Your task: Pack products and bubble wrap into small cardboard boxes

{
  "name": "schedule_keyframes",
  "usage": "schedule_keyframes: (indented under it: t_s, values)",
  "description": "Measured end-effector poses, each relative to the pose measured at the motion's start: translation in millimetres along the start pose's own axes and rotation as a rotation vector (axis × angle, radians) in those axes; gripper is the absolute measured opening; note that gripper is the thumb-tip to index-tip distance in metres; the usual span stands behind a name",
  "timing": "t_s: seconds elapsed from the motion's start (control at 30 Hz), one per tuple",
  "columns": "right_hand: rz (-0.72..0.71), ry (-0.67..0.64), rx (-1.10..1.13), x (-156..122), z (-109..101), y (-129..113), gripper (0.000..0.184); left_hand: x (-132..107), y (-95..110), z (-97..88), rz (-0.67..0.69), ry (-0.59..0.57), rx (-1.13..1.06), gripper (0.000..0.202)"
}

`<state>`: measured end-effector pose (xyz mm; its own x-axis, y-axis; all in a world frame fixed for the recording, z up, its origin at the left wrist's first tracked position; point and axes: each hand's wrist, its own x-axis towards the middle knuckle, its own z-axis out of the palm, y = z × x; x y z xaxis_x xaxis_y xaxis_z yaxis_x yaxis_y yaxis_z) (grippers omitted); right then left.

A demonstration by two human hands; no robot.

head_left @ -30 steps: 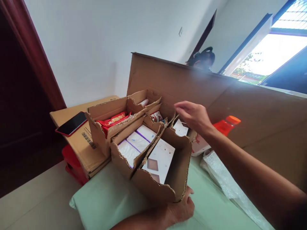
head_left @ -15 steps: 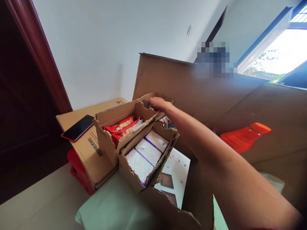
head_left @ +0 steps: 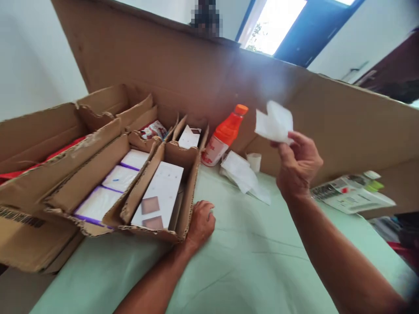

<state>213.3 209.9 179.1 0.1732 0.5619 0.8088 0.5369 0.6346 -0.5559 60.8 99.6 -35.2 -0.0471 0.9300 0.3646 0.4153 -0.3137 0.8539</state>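
- The person's right hand (head_left: 299, 163) pinches a thin white sheet (head_left: 276, 124) — it spreads above the thumb and fingertips, in the air.
- The left hand (head_left: 201, 221) lies beside a cardboard box (head_left: 190, 194); whether it grips anything cannot be told.
- On the green surface (head_left: 248, 270): an orange bottle (head_left: 225, 133), crumpled white material (head_left: 240, 171).
- Beyond — a cardboard panel (head_left: 131, 48), a white wall (head_left: 26, 65), a bright window (head_left: 278, 19).

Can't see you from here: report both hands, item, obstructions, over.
Right grip pinching white sheet, raised. Left grip beside cardboard bin. Possible obstacle: orange bottle, between bin and sheet in view.
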Motion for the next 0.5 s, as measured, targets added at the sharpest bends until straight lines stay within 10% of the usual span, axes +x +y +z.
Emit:
schedule_keyframes:
  t_s: [0.23, 0.5]
  values:
    - [0.564, -0.182, -0.387, -41, -76, 144, 0.044, -3, 4, -3.6, 0.022, -0.006, 0.020, 0.035]
    - [0.671, -0.510, -0.509, -49, -81, 144, 0.016, -4, 8, -5.6, -0.004, -0.029, -0.009, 0.035]
